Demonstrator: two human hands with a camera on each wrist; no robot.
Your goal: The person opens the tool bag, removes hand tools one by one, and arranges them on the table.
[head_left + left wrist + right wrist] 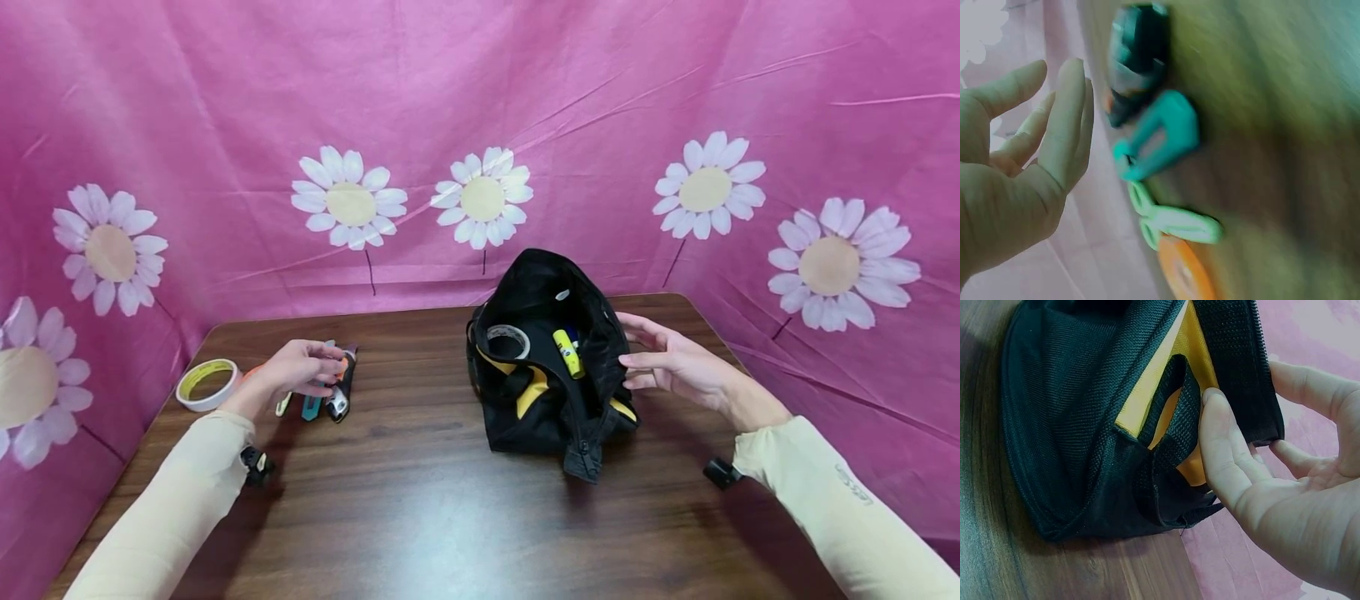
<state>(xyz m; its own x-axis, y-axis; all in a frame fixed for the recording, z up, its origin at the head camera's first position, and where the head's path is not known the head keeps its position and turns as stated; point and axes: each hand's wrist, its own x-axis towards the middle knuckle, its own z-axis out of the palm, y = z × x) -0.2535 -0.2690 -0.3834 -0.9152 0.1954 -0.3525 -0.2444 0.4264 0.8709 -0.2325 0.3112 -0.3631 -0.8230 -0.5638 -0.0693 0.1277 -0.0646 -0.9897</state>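
My left hand [303, 367] hovers with loosely bent fingers over a row of small tools at the left. Nearest to it lies a black utility knife [341, 396], beside a teal tool [1169, 134], a pale green scissors-like tool [1179, 224] and an orange piece [1184, 269]; nothing is in its fingers. My right hand [678, 367] holds the right side of an unzipped black bag [517, 429], the thumb in front of the zippered edge and the fingers behind. Inside the bag are a tape roll [525, 343] and a yellow tube [568, 354].
A white tape roll with a yellow core [207, 404] lies at the table's left edge. The wooden table [420, 500] meets a pink flowered cloth [585, 108] at its back and sides. A strap loop [1175, 440] hangs on the bag's side.
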